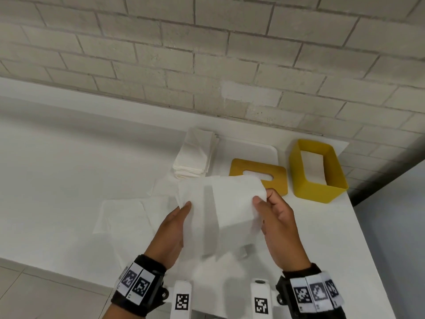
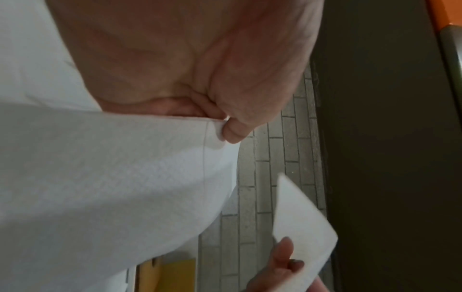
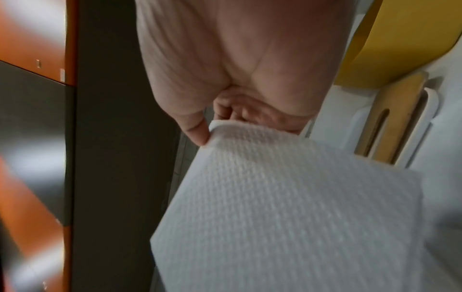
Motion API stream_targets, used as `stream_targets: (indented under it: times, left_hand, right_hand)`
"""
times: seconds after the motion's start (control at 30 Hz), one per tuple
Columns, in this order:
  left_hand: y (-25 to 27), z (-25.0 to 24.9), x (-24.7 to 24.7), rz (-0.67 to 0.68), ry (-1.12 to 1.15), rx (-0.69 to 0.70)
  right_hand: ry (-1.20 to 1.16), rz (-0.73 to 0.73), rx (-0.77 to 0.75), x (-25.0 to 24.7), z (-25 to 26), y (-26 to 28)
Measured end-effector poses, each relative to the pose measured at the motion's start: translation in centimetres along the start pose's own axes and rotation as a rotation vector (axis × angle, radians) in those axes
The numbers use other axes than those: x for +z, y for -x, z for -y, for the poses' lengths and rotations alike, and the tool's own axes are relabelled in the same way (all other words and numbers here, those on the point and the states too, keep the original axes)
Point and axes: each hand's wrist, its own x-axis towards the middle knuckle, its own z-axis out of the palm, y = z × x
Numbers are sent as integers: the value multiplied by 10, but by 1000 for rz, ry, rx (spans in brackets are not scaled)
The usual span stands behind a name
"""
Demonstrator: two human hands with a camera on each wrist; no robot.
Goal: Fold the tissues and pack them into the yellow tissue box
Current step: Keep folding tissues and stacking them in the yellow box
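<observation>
Both hands hold one white tissue (image 1: pixel 220 203) up above the white table (image 1: pixel 57 169). My left hand (image 1: pixel 181 210) pinches its left edge between thumb and fingers; the pinch also shows on the left hand (image 2: pixel 225 126) in the left wrist view. My right hand (image 1: pixel 262 199) pinches the upper right corner of the tissue (image 3: pixel 287 197), thumb against it. The yellow tissue box (image 1: pixel 317 187) stands open at the back right with white tissue inside. Its yellow slotted lid (image 1: pixel 239 169) lies flat just left of the box.
A stack of folded tissues (image 1: pixel 195 153) sits behind the held sheet. An unfolded tissue (image 1: pixel 124 215) lies flat on the table to the left. A white tray (image 1: pixel 253 150) lies under the lid. A brick wall (image 1: pixel 207 54) backs the table; the table's right edge runs close to the box.
</observation>
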Motion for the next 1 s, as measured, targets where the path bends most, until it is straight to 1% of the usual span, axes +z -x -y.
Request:
stream_targets:
  times: [0.1,0.2,0.3,0.4,0.5,0.6,0.73,0.9,0.93,1.0]
  left_hand:
    - [3,-9,22,88,10,1]
    - [17,-17,48,182,36,14]
    - [24,-21,66,271,5,63]
    - [24,-21,75,318,-27,71]
    - [22,-19,81,343,-4,57]
    - [21,-15,86,341,-35,83]
    - [16,-8,97,258,-77,79]
    - [14,-5,113,176,15,44]
    - [14,-3,116,173,40,36]
    - [13,0,121,177,80,25]
  right_hand:
    - [19,-3,-1,2,5,8]
    - [145,-49,20,1,0,3]
    - [266,-99,14,0,-9,-1]
    - [310,-145,-6,-1,-11,-5]
    - [323,-159,-1,-5,-11,-7]
    - [329,-164,5,-12,-11,-8]
    - [336,-163,8,-23,-9,-7]
    - [368,-160,49,-48,-12,-7]
    - [380,-142,67,-54,-13,-7]
    - [361,-49,111,-65,-14,-7]
